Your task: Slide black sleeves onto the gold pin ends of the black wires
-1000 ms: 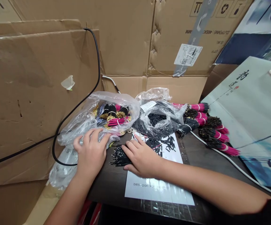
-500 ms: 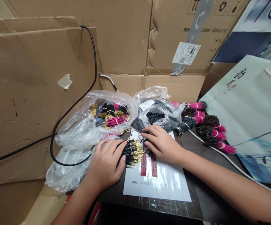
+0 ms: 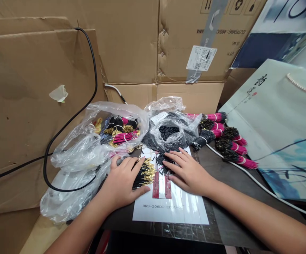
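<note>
Okay, left hand (image 3: 122,183): fingers pressed together against the gold-tipped black wire bundle (image 3: 145,174); I can't tell if it's pinched;
right hand (image 3: 188,173): fingers spread, tips on short black tubes (image 3: 164,164);
bundle: lying on printed white sheet (image 3: 174,211)

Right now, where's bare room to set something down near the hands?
Dark tabletop shows between the white cable and the right forearm. The white paper sheet is bare below the left hand and right hand. Crowded above them: plastic bags, short black tubes, pink-banded wire bundles.
</note>
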The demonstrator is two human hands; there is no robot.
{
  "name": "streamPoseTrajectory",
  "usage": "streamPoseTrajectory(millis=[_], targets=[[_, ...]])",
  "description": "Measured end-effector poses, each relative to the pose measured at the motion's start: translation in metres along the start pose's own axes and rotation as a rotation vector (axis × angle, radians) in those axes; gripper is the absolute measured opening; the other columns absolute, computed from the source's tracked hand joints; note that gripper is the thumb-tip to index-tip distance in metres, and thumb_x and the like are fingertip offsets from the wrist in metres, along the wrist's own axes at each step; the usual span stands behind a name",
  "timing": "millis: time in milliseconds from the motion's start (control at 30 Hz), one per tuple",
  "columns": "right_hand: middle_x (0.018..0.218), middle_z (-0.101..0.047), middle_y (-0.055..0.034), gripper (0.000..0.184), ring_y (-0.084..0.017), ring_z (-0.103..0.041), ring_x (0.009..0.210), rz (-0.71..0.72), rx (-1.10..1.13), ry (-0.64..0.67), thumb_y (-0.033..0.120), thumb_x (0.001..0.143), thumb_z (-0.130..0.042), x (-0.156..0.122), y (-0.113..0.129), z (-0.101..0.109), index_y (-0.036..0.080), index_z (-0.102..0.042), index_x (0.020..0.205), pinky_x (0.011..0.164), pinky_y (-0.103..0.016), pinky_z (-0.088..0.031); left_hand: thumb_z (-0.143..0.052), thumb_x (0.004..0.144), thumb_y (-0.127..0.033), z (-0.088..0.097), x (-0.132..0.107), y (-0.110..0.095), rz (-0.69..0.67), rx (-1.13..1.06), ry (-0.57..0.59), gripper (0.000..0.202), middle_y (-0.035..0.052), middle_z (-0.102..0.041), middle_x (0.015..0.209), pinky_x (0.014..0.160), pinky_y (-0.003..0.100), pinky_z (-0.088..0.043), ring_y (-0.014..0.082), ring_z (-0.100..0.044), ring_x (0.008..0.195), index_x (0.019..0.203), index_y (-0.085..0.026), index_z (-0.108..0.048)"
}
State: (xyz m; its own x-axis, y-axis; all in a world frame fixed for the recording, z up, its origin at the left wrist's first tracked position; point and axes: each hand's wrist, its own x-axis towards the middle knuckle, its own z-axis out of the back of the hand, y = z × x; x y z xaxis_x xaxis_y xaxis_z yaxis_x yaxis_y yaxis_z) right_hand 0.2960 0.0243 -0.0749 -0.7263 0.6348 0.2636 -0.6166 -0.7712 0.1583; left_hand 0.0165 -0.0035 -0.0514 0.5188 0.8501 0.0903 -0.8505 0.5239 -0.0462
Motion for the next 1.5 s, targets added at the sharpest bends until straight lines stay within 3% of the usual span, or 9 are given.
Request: streamPoseTrajectory(millis=[100, 367, 767, 933, 1167, 1333, 1500], targets=[[0.141, -0.044, -0.0097, 0.046, -0.027, -0.036, 0.134, 0.028, 0.014, -0.02, 0.039, 0.09, -0.048, 0.004, -0.003, 0.001, 0.022, -0.049, 0.132, 0.113, -0.057, -0.024, -0.045, 0.076, -0.074, -0.005, -0.001, -0.001, -0.013, 0.034, -0.002, 0.088, 0.016, -0.049, 0.128, 0.104, 0.057, -0.013, 0.0321, -0.044, 0.116, 0.141, -0.015, -0.036], [0.123, -0.059, -0.0075, 0.031, -0.025, -0.044, 0.122, 0.029, -0.013, -0.042, 0.038, 0.092, -0.047, 0.018, -0.011, 0.0, 0.026, -0.063, 0.115, 0.104, -0.05, -0.033, -0.039, 0.085, -0.066, -0.011, -0.007, 0.001, -0.035, 0.057, -0.032, 0.068, 0.0137, -0.053, 0.122, 0.104, 0.054, -0.016, 0.0283, -0.047, 0.11, 0.132, -0.017, -0.047], [0.099, -0.063, -0.0103, 0.024, -0.023, -0.05, 0.098, -0.043, -0.093, -0.131, 0.024, 0.092, -0.045, 0.035, -0.007, -0.007, 0.018, -0.066, 0.103, 0.086, -0.04, -0.036, -0.046, 0.085, -0.061, -0.014, -0.027, -0.005, -0.109, -0.022, -0.024, 0.064, 0.0106, -0.051, 0.123, 0.103, 0.047, -0.025, 0.0257, -0.045, 0.111, 0.134, -0.02, -0.043], [0.108, -0.06, -0.0081, 0.026, -0.022, -0.047, 0.101, 0.049, -0.071, -0.102, 0.028, 0.094, -0.042, 0.053, 0.001, -0.004, 0.022, -0.064, 0.107, 0.085, -0.037, -0.035, -0.052, 0.086, -0.053, -0.024, -0.032, -0.004, -0.182, -0.107, -0.081, 0.063, 0.0121, -0.046, 0.127, 0.102, 0.045, -0.029, 0.0257, -0.041, 0.116, 0.135, -0.017, -0.036], [0.114, -0.057, -0.0058, 0.018, -0.021, -0.044, 0.108, 0.306, -0.036, 0.07, 0.028, 0.092, -0.05, 0.078, 0.01, -0.003, 0.022, -0.066, 0.087, 0.086, -0.036, -0.034, -0.054, 0.086, -0.048, -0.024, -0.038, -0.005, -0.177, -0.142, -0.097, 0.061, 0.0123, -0.045, 0.13, 0.104, 0.047, -0.029, 0.0265, -0.039, 0.119, 0.133, -0.015, -0.034], [0.1, -0.058, -0.0071, 0.016, -0.02, -0.045, 0.099, 0.326, -0.075, 0.076, 0.021, 0.091, -0.047, 0.085, 0.012, -0.003, 0.016, -0.06, 0.082, 0.082, -0.035, -0.035, -0.056, 0.086, -0.045, -0.026, -0.037, -0.004, -0.194, -0.184, -0.147, 0.064, 0.0131, -0.045, 0.129, 0.104, 0.046, -0.029, 0.0254, -0.039, 0.118, 0.135, -0.014, -0.029], [0.096, -0.057, -0.009, 0.011, -0.021, -0.044, 0.094, 0.228, -0.106, 0.018, 0.016, 0.089, -0.047, 0.091, 0.01, 0.001, 0.014, -0.058, 0.086, 0.077, -0.034, -0.036, -0.055, 0.086, -0.047, -0.028, -0.039, -0.003, -0.178, -0.178, -0.135, 0.066, 0.0135, -0.044, 0.13, 0.104, 0.047, -0.028, 0.026, -0.038, 0.119, 0.136, -0.014, -0.028]])
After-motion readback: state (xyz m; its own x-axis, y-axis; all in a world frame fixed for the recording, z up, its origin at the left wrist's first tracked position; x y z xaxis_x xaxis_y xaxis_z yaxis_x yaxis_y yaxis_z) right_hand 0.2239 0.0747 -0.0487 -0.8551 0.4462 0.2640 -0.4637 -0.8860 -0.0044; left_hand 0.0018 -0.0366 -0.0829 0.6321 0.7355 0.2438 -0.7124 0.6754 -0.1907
